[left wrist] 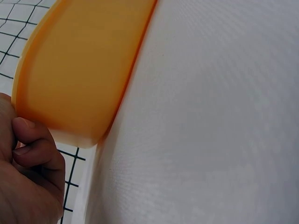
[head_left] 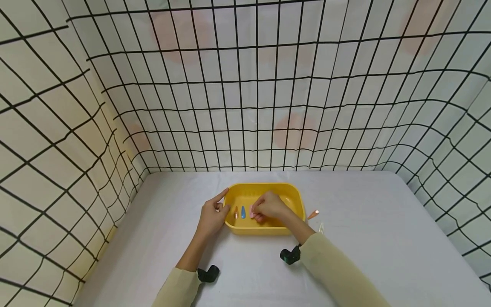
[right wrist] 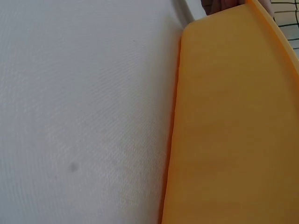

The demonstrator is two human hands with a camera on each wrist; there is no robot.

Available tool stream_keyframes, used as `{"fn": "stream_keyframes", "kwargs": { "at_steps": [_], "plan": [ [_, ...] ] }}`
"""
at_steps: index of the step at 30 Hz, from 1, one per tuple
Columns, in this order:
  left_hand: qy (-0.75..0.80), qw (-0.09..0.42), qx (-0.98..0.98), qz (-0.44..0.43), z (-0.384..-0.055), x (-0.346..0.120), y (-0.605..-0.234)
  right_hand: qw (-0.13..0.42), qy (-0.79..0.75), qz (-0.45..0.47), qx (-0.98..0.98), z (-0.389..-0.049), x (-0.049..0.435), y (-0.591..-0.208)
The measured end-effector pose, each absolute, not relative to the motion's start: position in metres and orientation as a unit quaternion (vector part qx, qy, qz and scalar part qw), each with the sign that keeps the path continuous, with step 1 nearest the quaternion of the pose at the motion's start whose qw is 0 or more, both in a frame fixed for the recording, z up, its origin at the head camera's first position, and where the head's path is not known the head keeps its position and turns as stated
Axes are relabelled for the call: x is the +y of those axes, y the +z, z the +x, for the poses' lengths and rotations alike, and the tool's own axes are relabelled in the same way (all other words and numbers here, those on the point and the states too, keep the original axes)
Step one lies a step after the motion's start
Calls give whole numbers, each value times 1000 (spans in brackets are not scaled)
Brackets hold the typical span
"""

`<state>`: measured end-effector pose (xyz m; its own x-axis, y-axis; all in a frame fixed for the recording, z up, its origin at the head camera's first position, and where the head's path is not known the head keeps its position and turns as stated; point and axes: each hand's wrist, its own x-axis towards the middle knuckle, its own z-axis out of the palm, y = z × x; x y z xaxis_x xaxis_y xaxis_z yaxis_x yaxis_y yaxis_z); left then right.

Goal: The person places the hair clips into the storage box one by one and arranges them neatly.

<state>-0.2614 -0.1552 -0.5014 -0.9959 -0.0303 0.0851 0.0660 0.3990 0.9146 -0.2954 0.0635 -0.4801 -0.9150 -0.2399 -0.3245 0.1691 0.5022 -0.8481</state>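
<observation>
A yellow tray [head_left: 264, 231] sits on the white table. My left hand [head_left: 212, 216] grips its left rim, with the index finger stretched along the edge and the thumb at the rim. In the left wrist view, other fingers [left wrist: 39, 149] curl against the tray's outer wall. Inside the tray, my right hand [head_left: 270, 205] pinches a pink hair clip [head_left: 251, 212], partly hidden by the fingertips. To its left, a blue hair clip [head_left: 243, 212] and an orange hair clip [head_left: 236, 212] lie side by side on the tray floor. The right wrist view shows mostly the tray's wall [right wrist: 233, 116].
Just right of the tray, another orange hair clip [head_left: 313, 214] lies on the table [head_left: 383, 238]. A white hair clip [head_left: 321, 228] is near it, beside the right forearm. Black grid netting [head_left: 257, 106] stands around the back and sides.
</observation>
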Motion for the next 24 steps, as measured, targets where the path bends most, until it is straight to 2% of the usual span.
{"fn": "stream_keyframes", "kwargs": {
  "at_steps": [24],
  "plan": [
    [-546, 49, -837, -17, -263, -157, -504, 204, -493, 2, 846, -297, 59, -486]
  ]
}}
